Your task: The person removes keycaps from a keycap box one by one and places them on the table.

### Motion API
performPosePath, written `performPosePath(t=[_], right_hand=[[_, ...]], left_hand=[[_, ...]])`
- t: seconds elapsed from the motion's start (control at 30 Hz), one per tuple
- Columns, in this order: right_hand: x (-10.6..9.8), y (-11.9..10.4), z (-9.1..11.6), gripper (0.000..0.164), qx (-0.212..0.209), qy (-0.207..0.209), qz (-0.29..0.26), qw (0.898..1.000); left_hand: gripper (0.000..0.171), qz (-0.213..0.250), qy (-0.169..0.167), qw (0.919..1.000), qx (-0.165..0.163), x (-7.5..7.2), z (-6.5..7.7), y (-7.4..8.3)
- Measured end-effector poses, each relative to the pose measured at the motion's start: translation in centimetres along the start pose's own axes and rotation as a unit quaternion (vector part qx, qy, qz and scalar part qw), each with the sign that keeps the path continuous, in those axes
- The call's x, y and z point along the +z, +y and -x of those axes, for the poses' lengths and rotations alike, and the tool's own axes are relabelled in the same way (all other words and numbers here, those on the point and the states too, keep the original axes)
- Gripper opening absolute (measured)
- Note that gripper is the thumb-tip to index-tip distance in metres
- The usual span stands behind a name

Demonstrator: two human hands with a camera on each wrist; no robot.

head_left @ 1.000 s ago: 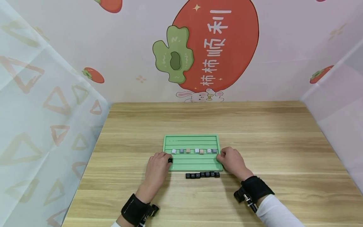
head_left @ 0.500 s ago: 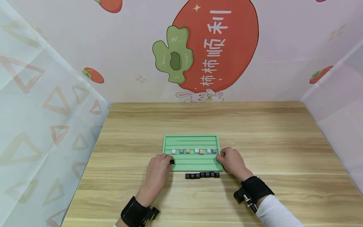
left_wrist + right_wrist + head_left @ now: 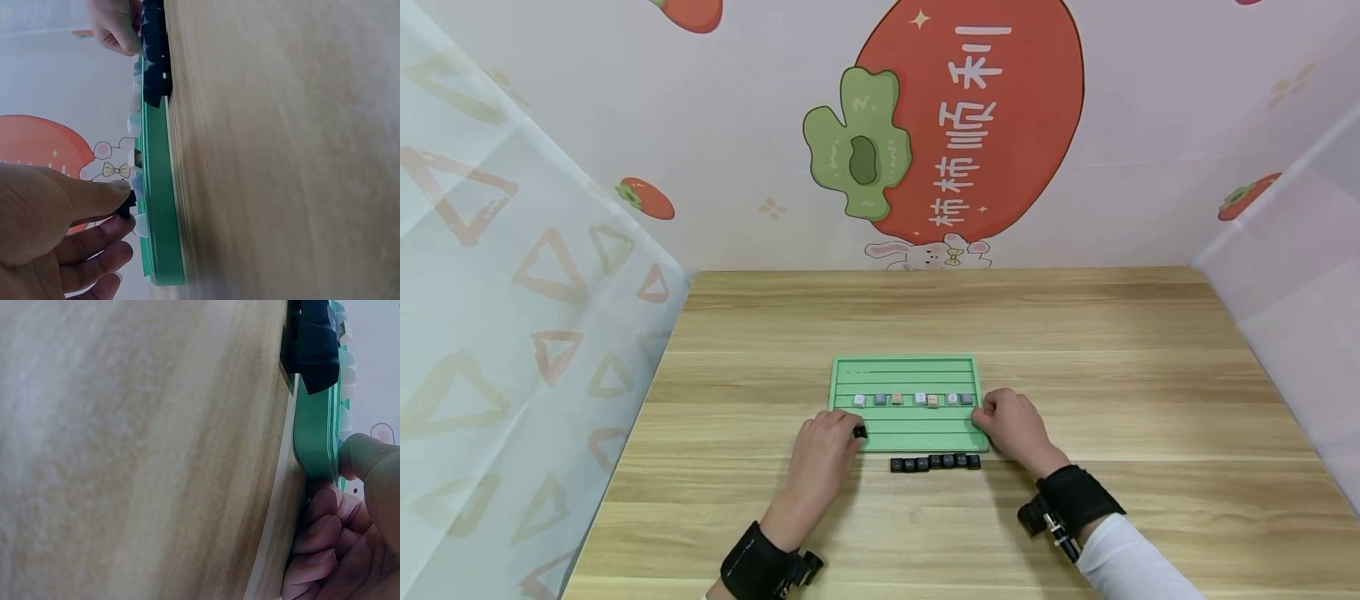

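A green ridged tray (image 3: 917, 430) lies on the wooden table, carrying a row of several white, grey and tan keycaps (image 3: 897, 399). My left hand (image 3: 822, 454) pinches a black keycap (image 3: 127, 204) between thumb and forefinger, over the tray's front left part. With its thumb on the rim and its other fingers curled by the outer side, my right hand (image 3: 1017, 427) grips the tray's right edge; the left wrist view also shows this hand at the far end. Along the tray's front edge stands a row of several black keycaps (image 3: 936, 462).
The wooden table (image 3: 1120, 358) stretches around the tray on all sides. Behind it rises a printed backdrop (image 3: 737, 108), with hanging sheets at left and right. Both wrists wear black straps with small cameras.
My left hand has moved slightly right and toward the front of the tray, carrying the black keycap. The right hand, the tray and the keycap rows stay where they were.
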State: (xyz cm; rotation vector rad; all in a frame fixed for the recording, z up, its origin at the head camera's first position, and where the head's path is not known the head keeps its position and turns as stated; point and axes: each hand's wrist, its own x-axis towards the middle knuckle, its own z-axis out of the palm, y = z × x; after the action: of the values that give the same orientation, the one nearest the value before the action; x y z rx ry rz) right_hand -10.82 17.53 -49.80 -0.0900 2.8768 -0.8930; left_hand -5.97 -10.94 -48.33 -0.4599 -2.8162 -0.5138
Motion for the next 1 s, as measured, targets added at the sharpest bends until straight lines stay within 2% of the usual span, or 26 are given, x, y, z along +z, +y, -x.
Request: performPosePath(t=[0.4,0.77,1.0], right_hand=[[-0.1,0.0,-0.1,0.030,0.006,-0.007,0.002,1.000],[0.0,0.0,0.0,0.031,0.011,-0.009,0.001,1.000],[0.0,0.0,0.0,0.032,0.005,-0.006,0.001,1.000]], left_hand=[[0.020,0.004,-0.013,0.9999,0.008,0.0,0.3,0.6],[0.020,0.007,-0.011,0.9996,0.026,0.3,0.7,1.0],[0.021,0.010,-0.012,0.9995,0.027,0.4,0.9,1.3]])
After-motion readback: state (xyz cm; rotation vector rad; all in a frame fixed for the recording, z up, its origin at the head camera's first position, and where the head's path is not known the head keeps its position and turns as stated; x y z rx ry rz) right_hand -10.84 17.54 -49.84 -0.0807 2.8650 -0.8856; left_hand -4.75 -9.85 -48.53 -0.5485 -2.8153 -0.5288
